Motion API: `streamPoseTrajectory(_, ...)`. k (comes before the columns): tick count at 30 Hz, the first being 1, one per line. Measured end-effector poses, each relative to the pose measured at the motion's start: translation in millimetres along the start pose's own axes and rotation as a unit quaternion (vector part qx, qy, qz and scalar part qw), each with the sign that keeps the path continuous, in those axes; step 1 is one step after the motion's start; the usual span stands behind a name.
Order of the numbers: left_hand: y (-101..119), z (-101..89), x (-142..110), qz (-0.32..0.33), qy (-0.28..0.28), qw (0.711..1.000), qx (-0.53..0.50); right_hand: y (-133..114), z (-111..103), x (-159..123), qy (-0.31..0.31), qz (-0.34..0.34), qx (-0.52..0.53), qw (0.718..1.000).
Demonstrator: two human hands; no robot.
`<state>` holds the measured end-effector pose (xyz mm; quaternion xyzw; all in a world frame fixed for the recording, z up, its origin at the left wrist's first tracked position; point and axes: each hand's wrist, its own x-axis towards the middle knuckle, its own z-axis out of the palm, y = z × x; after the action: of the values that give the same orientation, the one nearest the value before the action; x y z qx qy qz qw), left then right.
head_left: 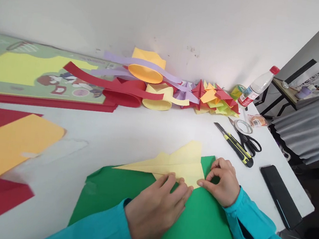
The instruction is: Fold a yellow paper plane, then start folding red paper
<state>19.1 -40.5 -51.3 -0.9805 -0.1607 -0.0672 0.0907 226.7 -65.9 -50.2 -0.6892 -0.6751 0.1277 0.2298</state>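
Observation:
A folded pale yellow paper (178,157) with a long point to the left lies partly on a large green sheet (192,225). My left hand (159,209) rests on its lower edge, fingers bent and slightly apart, tips pressing it down; the thumb is hidden. At the paper's right corner, my right hand (223,182) is curled into a pinch, with the thumb tip at the corner and the index fingertip close to it. A crease runs along the yellow paper's length.
Along the wall stand paper rings with strips (145,70), folded paper shapes (209,96) and a bottle (257,87). To the right lie a utility knife (235,146), scissors (247,141), a tape roll (243,126) and a black phone (280,196). Orange paper (18,144) lies left.

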Motion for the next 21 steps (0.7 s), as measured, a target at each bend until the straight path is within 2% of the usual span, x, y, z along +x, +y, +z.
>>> streamPoseTrajectory(5,-0.8,1.3,0.1,0.007,0.016,1.000,0.010,7.7,-1.5,1.9,0.003,0.003,0.016,1.000)
streamPoseTrajectory(10,-0.8,2.6,0.0,0.000,0.023,1.000,0.017,16.6,-5.9,3.6,-0.009,-0.008,0.083,0.996)
streamPoseTrajectory(16,3.0,8.1,-3.3,0.036,0.009,0.999,-0.009,12.2,-4.5,-0.6,-0.016,-0.009,0.026,0.999)
streamPoseTrajectory(21,6.9,10.7,-5.9,0.038,-0.005,0.999,-0.012,8.6,-3.1,-1.1,-0.021,0.001,0.011,1.000)
